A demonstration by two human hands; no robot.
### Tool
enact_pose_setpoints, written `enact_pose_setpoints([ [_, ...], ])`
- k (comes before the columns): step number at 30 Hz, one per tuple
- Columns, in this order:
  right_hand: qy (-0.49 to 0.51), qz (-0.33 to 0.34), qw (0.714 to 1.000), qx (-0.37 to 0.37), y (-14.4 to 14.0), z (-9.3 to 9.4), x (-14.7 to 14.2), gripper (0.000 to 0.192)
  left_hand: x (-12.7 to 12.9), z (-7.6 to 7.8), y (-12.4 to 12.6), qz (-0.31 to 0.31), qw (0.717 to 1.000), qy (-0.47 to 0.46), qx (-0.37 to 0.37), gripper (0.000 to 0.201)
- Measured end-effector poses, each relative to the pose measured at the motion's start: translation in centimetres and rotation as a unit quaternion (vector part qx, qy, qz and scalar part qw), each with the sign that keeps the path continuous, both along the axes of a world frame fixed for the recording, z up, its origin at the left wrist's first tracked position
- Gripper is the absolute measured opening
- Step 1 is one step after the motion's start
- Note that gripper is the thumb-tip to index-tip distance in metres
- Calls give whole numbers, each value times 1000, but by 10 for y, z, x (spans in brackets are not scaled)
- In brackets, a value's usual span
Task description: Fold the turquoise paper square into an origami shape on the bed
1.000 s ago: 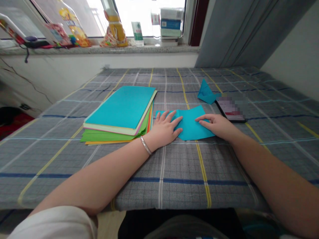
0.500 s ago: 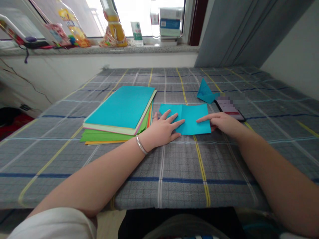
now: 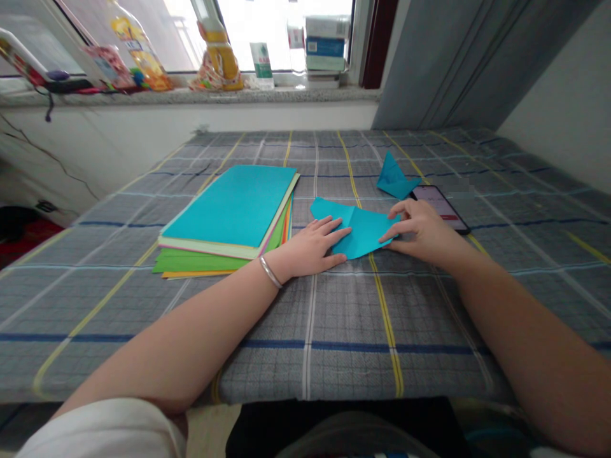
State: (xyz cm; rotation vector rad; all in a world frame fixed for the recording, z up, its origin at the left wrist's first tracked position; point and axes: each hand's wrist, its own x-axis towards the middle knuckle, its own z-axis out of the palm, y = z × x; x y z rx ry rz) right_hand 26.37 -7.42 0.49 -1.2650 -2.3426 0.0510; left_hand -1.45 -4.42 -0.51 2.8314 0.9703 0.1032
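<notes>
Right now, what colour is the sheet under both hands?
Teal-blue sheet, seen best in the head view, pinned by the left hand and right hand.

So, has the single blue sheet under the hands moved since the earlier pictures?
Yes. The blue sheet has turned: its right side near the phone now lifts under the right hand, while the paper stack stays put.

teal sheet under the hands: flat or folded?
Partly folded. The teal sheet shows a crease down its middle, and its right edge is lifted off the cloth at the right hand. The left hand presses its left half flat.
</notes>
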Motion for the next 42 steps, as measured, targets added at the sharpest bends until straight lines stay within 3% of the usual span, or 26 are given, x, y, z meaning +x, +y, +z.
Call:
enact_pose_setpoints([
  [3, -11, 60, 998, -2, -2, 4, 0, 5, -3, 4, 3, -36, 999, -11, -28, 69],
  [7, 18, 118, 986, -120, -7, 10, -4, 9, -5, 5, 6, -74, 996, -31, -38, 57],
  [11, 41, 86, 973, -208, -12, 16, -9, 18, -5, 1, 9, -81, 995, -40, -37, 55],
  [14, 42, 47, 970, -236, -11, 15, -12, 26, -5, -1, 9, -81, 996, -27, -33, 58],
  [21, 69, -42, 972, -221, -3, 2, -15, 36, -5, 4, 9, -54, 996, 45, -54, 63],
  [27, 75, -98, 976, -180, -4, -2, -27, 29, -7, 2, 10, -55, 997, 31, -54, 54],
  [34, 22, -164, 976, -145, -2, -9, -37, 25, -2, 4, 4, -20, 997, 44, -60, 56],
  [42, -28, -188, 972, -135, -2, -10, -43, 23, 0, 3, 2, -17, 997, 51, -47, 62],
])
